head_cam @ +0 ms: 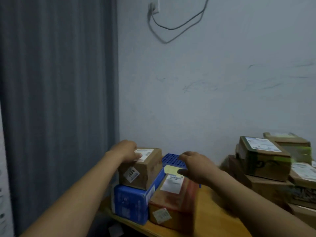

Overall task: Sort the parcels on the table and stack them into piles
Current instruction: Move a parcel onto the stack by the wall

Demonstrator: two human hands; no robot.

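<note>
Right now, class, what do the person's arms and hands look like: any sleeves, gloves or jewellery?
The left hand and right hand wear no gloves. Both arms are bare right to the frame's edge: no sleeve, watch or bracelet shows.

Parcels (172, 202) on wooden table (213, 214)

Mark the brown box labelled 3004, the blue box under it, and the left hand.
brown box (132, 175): head view, front face.
blue box (130, 204): head view, front face.
left hand (127, 149): head view, back of the hand.
</note>
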